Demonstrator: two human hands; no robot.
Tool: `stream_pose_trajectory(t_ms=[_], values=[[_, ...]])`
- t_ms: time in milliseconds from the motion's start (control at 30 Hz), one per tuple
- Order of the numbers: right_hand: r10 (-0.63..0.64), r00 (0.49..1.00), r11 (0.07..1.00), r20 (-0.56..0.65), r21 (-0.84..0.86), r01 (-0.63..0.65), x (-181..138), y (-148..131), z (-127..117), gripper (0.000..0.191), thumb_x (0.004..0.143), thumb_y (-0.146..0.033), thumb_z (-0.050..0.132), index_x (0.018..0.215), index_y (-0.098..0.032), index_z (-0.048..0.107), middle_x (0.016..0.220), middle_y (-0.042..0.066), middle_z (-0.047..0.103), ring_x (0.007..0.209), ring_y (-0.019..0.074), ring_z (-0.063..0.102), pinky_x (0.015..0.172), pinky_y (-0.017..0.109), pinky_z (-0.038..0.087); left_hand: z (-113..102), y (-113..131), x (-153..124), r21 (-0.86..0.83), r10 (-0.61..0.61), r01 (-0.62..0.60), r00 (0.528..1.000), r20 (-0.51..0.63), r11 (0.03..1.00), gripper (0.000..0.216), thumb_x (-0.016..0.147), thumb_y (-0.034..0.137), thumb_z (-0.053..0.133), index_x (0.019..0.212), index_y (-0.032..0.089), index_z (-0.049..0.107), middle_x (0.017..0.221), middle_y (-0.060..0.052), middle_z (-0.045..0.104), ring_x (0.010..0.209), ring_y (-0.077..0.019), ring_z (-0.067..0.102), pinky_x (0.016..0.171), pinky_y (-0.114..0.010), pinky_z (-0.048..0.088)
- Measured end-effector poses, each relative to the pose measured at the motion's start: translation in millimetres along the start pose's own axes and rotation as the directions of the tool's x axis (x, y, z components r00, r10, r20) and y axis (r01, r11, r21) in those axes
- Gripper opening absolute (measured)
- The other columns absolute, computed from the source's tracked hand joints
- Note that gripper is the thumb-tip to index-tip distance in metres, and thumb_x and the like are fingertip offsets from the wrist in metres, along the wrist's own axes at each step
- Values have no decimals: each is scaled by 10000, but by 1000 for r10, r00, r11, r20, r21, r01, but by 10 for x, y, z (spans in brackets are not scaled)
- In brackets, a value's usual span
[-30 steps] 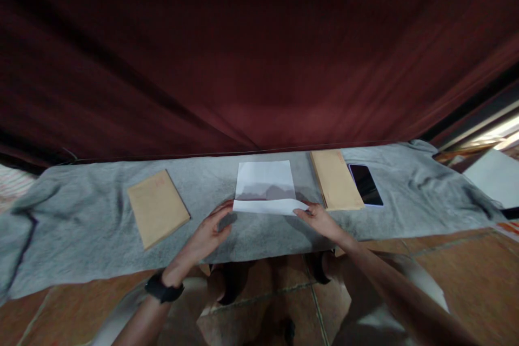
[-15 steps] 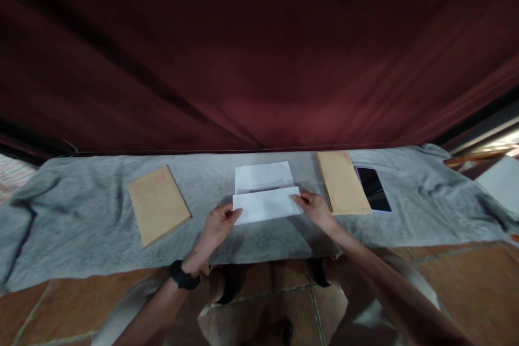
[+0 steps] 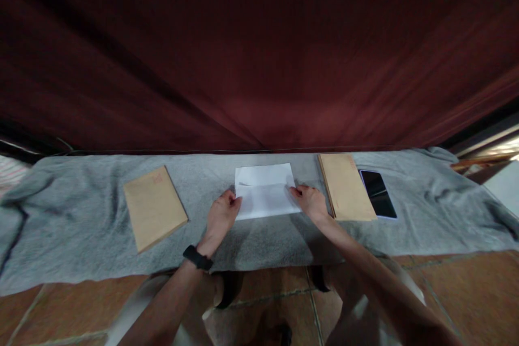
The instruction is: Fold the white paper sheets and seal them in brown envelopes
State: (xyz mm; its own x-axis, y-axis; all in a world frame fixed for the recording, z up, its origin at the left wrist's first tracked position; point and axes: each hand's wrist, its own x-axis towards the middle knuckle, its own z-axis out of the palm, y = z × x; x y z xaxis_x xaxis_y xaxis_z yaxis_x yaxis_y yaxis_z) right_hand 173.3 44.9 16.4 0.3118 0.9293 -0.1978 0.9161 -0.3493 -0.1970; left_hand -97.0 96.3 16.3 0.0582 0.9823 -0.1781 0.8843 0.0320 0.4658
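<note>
A white sheet of paper (image 3: 268, 201) lies in front of me on a grey cloth, with a crease or edge running across it. My left hand (image 3: 221, 216) pinches its left edge between thumb and fingers. At the opposite edge, my right hand (image 3: 311, 203) grips the paper the same way. Both hands are closed. The near part of the paper looks doubled over the far part, though the layers are hard to separate by eye.
A brown envelope (image 3: 154, 208) lies at the left, reddish print at its top. To the right is a stack of brown envelopes (image 3: 347, 186), partly beside a dark-screened phone (image 3: 379, 194). The grey cloth (image 3: 81, 216) covers the surface; a dark red curtain (image 3: 259, 75) hangs behind.
The near flap of the paper, raised and apart from the far part before, now lies lower and flatter against it. Both hands have kept their hold.
</note>
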Motion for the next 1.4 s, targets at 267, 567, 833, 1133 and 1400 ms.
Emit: stream_pose_trajectory(t_ms=[267, 567, 833, 1133, 1400], values=[[25, 1000, 992, -16, 121, -23, 165, 4, -18, 482, 1024, -542, 436, 916, -212, 770, 918, 115, 782, 856, 228, 740, 656, 250, 445, -18, 150, 55, 148, -46, 49, 999, -21, 988, 223, 991, 376, 481, 961, 225, 643, 862, -47, 725, 819, -220, 678, 655, -295, 385], [-71, 997, 687, -13, 724, 59, 228, 295, 136, 519, 902, -640, 475, 643, -202, 577, 559, -26, 508, 566, 131, 486, 534, 245, 329, -21, 214, 97, 155, -57, 61, 998, -30, 986, 226, 1005, 374, 491, 1059, 215, 642, 942, -70, 752, 883, -239, 708, 683, -295, 423], [-122, 992, 674, 19, 735, 69, 167, 239, 119, 416, 856, -569, 531, 716, -195, 650, 601, -21, 561, 621, 153, 515, 553, 248, 359, 23, 181, 182, 95, -55, 67, 991, -118, 993, 238, 991, 397, 508, 1017, 218, 662, 849, -64, 733, 780, -223, 685, 622, -275, 395], [-41, 999, 940, 28, 340, 29, 128, 113, 1, 384, 1003, -432, 451, 886, -193, 727, 790, 38, 709, 723, 166, 635, 595, 252, 339, 17, 60, 286, -277, -18, -13, 994, -110, 961, 388, 948, 534, 504, 889, 190, 673, 694, -9, 633, 639, -159, 566, 578, -258, 366], [-24, 998, 968, 57, 252, 9, 135, 112, -2, 378, 1024, -464, 460, 989, -221, 748, 928, 57, 769, 857, 193, 709, 655, 245, 400, 75, -73, 337, -502, 5, 5, 1000, 18, 865, 231, 825, 379, 615, 941, 187, 670, 701, 3, 662, 629, -158, 606, 562, -244, 415]])
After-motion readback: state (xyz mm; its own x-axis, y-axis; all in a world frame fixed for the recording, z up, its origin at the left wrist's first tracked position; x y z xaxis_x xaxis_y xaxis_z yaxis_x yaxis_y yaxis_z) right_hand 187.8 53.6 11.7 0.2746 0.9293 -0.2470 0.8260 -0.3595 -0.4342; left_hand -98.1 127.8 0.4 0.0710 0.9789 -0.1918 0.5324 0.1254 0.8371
